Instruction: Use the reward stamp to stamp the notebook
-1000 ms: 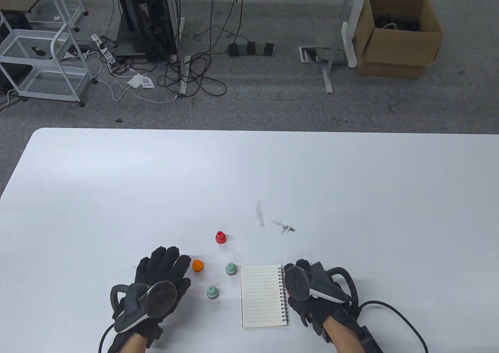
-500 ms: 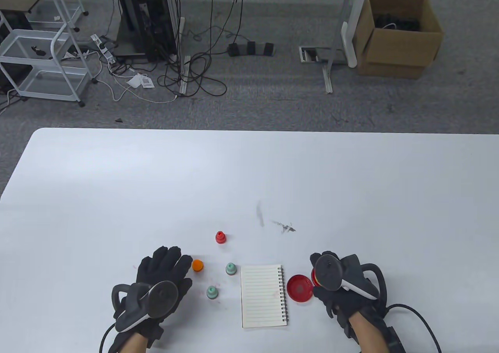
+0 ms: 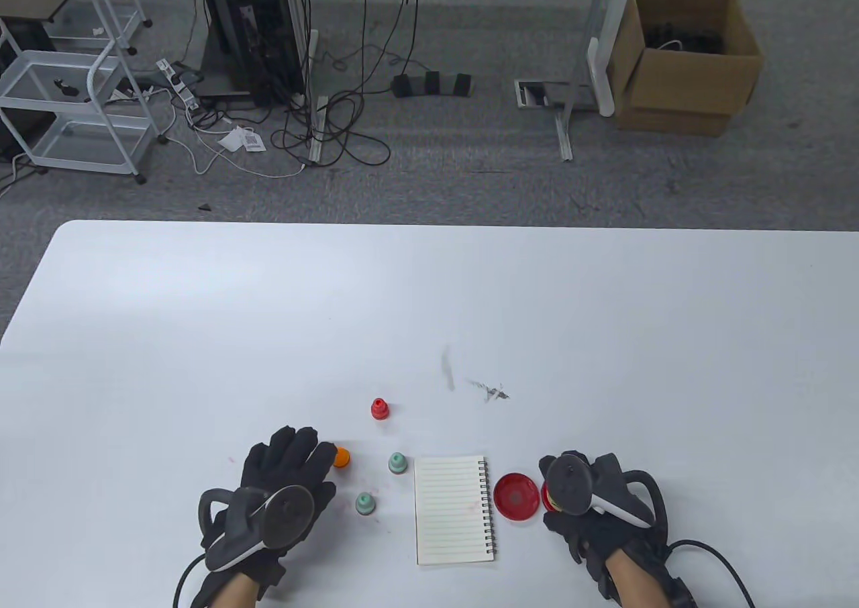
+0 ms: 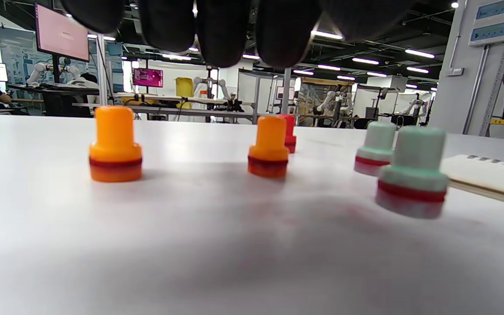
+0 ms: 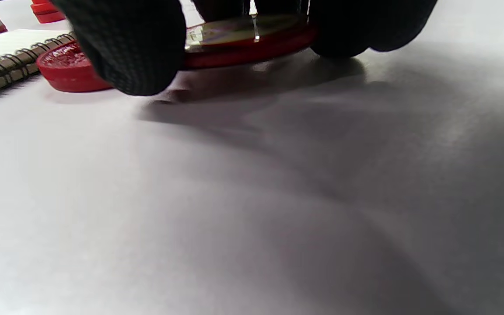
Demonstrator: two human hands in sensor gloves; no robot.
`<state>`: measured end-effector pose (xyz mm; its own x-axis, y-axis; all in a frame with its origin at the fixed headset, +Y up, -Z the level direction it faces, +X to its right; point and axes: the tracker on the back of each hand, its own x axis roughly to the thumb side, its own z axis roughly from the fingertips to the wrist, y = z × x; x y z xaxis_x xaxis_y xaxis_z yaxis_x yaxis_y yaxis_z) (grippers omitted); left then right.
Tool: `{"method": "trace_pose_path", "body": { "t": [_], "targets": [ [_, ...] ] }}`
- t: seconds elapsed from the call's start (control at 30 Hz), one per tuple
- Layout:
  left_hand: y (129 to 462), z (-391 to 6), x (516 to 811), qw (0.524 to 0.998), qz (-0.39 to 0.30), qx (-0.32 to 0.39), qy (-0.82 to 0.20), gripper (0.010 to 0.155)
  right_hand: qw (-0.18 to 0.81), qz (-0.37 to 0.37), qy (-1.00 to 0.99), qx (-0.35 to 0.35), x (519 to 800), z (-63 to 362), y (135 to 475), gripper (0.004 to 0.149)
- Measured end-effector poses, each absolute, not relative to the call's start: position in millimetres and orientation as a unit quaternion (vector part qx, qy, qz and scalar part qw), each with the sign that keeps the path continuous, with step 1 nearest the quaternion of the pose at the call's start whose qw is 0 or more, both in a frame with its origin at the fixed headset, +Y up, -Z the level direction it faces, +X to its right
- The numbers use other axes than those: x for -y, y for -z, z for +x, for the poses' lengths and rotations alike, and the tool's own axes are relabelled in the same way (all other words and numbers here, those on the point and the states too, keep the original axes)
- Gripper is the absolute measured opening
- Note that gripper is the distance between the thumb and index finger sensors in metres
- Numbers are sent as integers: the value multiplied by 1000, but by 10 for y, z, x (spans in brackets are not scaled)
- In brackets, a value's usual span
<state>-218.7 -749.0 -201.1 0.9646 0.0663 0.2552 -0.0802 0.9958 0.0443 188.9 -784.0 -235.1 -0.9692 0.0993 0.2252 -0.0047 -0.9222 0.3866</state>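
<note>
A small spiral notebook (image 3: 453,509) lies open on the white table (image 3: 429,286), lined page up. Right of it sits the open red ink pad (image 3: 516,496). My right hand (image 3: 576,462) grips the pad's red lid (image 5: 243,39) low over the table, just right of the pad (image 5: 66,70). Small stamps stand left of the notebook: one red (image 3: 380,408), two mint green (image 3: 397,462) (image 3: 364,502) and one orange (image 3: 342,457). My left hand (image 3: 288,457) hovers flat, fingers straight, its fingertips (image 4: 221,30) beside the orange stamp. The left wrist view shows a second orange stamp (image 4: 115,144) under that hand.
Grey scuff marks (image 3: 493,390) smear the table beyond the notebook. Past the far edge lie floor cables (image 3: 335,131), a white cart (image 3: 74,91) and a cardboard box (image 3: 684,51).
My right hand lifted the lid off the ink pad, carried it right and lowered it beside the pad, uncovering the pad. My left hand edged right toward the orange stamp.
</note>
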Motion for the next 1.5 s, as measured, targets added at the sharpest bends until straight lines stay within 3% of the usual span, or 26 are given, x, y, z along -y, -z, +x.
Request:
{"method": "trace_pose_path", "body": {
  "t": [0.63, 1.07, 1.5],
  "targets": [
    [2012, -2196, 7498, 991, 31, 126, -39, 61, 9, 120, -973, -197, 7854, 1866, 2321, 77],
    [1978, -2474, 7340, 988, 94, 78, -95, 61, 51, 121, -985, -115, 7653, 1928, 2283, 78],
    [1981, -2016, 7472, 984, 40, 159, -71, 68, 58, 141, -984, -92, 7631, 1833, 2227, 74]
  ]
}}
